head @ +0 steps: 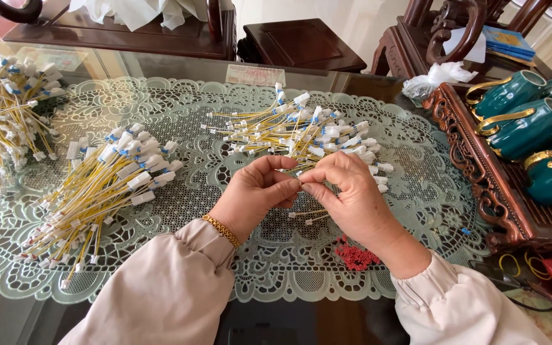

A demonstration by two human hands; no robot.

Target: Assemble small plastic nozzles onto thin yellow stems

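Left hand (258, 186) and right hand (346, 191) meet fingertip to fingertip, each grip pinched narrow on thin yellow wire (306, 217), just below wire heap (301, 131); red bits (354, 257) nearer sleeves.

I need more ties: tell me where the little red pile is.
In the head view, the red pile lies on the lace mat, just below the right hand and beside that wrist, toward the near edge.

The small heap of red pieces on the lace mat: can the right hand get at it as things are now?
Probably yes. The red pieces lie open on the lace mat, just under the right hand, nothing covering them. But both hands pinch a yellow wire, so the fingers are occupied.
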